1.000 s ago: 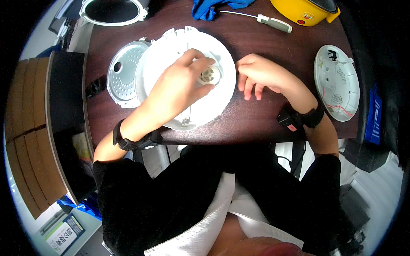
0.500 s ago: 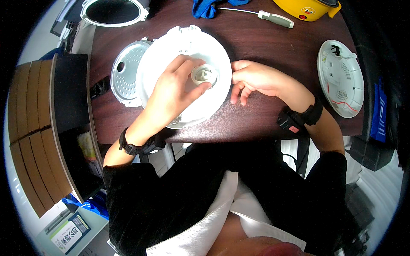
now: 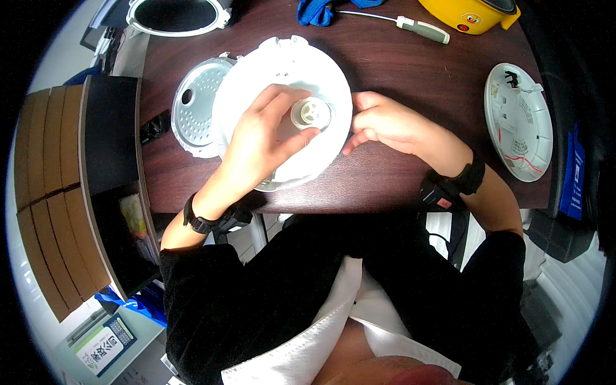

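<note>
**On the near part of the surface [image 3: 398,186]: white round shell [image 3: 314,154], a hand at each side**

The left hand [image 3: 263,131] comes in from about 7 o'clock and lies over the shell, half open in a C shape. Thumb at roughly 6 o'clock, fingers at 12, with the pale round fitting [image 3: 311,113] sitting between them, a bit toward 3 o'clock of the shell's middle. Honestly can't tell if the tips actually squeeze it. My guess is the C shape is so both sides of that fitting are in reach.

The right hand [image 3: 385,125] is at the shell's 3 o'clock rim, fingers bent in, tips partly lost at the edge, so no idea if it's pinching. Looks like it's there to steady things.

The grey perforated plate [image 3: 196,102] sits at 9 o'clock, partly hidden by the shell. Oval white piece with a red wire [image 3: 520,122] is way out at 3, screwdriver [image 3: 420,29] at 2, probably parked there to leave elbow room.
</note>
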Demonstrator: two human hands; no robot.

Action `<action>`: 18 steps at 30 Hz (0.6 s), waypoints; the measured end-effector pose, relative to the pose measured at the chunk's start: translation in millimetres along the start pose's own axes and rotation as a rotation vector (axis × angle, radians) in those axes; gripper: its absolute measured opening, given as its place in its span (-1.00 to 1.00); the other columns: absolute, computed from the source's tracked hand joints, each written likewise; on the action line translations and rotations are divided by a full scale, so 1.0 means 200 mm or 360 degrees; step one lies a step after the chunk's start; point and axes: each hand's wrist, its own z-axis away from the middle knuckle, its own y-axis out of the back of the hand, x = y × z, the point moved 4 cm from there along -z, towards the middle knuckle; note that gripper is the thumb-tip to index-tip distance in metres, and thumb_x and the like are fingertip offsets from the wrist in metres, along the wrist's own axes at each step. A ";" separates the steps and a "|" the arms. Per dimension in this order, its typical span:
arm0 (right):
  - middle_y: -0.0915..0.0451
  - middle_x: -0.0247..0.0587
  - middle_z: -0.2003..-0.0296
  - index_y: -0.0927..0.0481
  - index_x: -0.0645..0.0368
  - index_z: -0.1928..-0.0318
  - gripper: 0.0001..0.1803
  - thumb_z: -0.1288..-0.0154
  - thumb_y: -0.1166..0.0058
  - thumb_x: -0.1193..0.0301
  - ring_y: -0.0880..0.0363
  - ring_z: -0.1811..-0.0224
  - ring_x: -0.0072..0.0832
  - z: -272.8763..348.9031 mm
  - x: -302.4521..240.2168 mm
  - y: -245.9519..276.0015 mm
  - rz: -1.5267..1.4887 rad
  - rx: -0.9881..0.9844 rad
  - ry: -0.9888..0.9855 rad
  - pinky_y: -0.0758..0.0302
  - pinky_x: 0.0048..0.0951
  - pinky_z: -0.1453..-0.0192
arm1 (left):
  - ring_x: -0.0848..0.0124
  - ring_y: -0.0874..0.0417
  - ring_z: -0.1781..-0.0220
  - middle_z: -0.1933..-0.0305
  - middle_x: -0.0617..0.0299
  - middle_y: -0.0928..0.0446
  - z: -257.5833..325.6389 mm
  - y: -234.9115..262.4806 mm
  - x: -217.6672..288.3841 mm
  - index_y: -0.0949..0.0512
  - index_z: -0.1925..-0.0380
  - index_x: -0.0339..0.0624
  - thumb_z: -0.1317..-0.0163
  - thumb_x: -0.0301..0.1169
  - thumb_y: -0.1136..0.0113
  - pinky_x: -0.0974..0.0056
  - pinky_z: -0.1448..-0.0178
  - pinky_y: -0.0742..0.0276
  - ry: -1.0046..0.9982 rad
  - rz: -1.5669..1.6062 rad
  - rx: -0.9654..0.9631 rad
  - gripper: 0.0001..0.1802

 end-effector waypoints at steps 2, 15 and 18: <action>-0.46 0.08 0.08 -0.26 0.49 -0.12 -0.53 -0.14 0.24 0.70 -0.53 0.09 -0.26 0.00 0.02 0.00 0.0012 0.0036 0.0032 -0.62 -0.27 0.15 | 0.22 -0.60 0.18 0.17 0.08 -0.48 0.00 -0.01 0.00 -0.50 0.08 -0.30 0.03 -0.37 -0.36 0.26 0.15 -0.54 0.0016 -0.0004 0.0006 -0.52; -0.52 -0.03 0.11 -0.42 0.31 -0.07 -0.41 -0.23 -0.07 0.08 -0.57 0.12 -0.40 -0.02 0.01 -0.02 0.0183 0.0087 0.0340 -0.61 -0.43 0.17 | 0.21 -0.57 0.18 0.16 0.05 -0.46 0.00 -0.06 0.03 -0.50 0.03 -0.35 0.07 -0.40 -0.37 0.24 0.13 -0.55 -0.0158 -0.0184 0.0044 -0.46; -0.56 -0.06 0.16 -0.42 0.37 -0.04 -0.45 -0.26 -0.08 0.13 -0.60 0.18 -0.43 -0.02 0.03 -0.01 0.0215 0.0130 0.0446 -0.62 -0.47 0.20 | 0.21 -0.57 0.19 0.16 0.05 -0.46 0.00 -0.06 0.03 -0.50 0.04 -0.35 0.06 -0.38 -0.37 0.24 0.14 -0.55 -0.0230 -0.0256 0.0072 -0.47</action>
